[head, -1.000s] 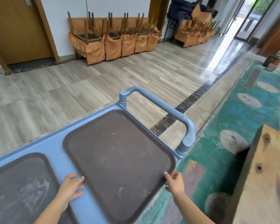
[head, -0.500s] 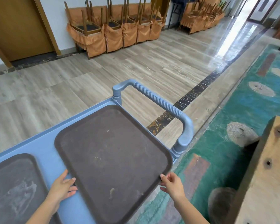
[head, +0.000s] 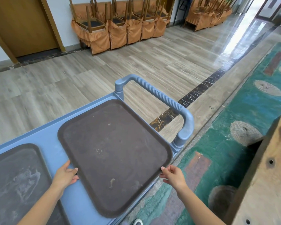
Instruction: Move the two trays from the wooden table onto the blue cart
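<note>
A dark brown tray lies on the top of the blue cart, beside the cart's handle; its near corner juts past the cart's front edge. My left hand grips the tray's left rim. My right hand pinches the rim at the tray's right corner, thumb on top. A second dark tray, smeared with pale marks, rests on the cart at the lower left, with no hand on it. The wooden table stands at the right edge, and the visible part carries no tray.
Stacked chairs with orange covers line the far wall, with more at the back right. A brown door is at the upper left. Pale wood floor lies beyond the cart, green patterned carpet between cart and table.
The tray has shifted a little to the left and nearer on the cart top, and both hands have stayed on its rim. My view has dipped slightly.
</note>
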